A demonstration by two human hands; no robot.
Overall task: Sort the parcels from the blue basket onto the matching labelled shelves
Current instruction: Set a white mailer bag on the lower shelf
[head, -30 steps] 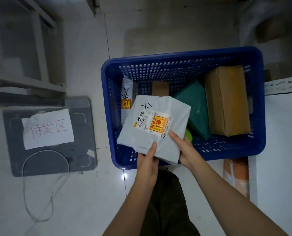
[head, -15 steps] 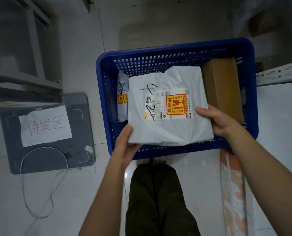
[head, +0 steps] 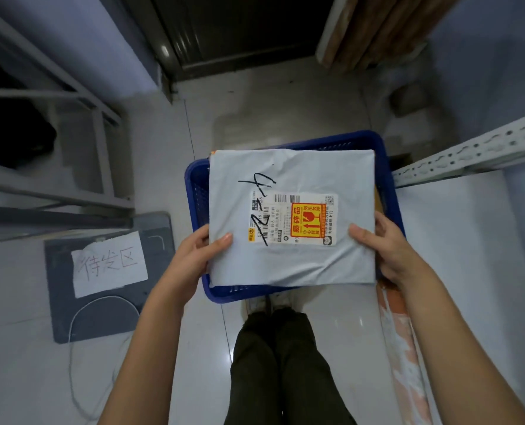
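At the bottom of the frame, dark trousers (head: pixel 285 363) and both forearms. Mid-frame: left hand (head: pixel 194 256) and right hand (head: pixel 390 250) each pinch a side edge of the grey parcel (head: pixel 292 262), thumbs on top, fingers underneath. Parcel is held flat, label (head: pixel 295 220) up, above the blue basket (head: pixel 195 191), hiding most of it. Handwritten code reads roughly "2-4", not fully legible; orange sticker looks like a fragile mark. Step looks like: read code, find matching shelf. Keep it level, two-handed, don't squeeze. Shelf rail (head: pixel 469 151) at right of frame, rack (head: pixel 71 124) at upper left; their labels aren't visible.
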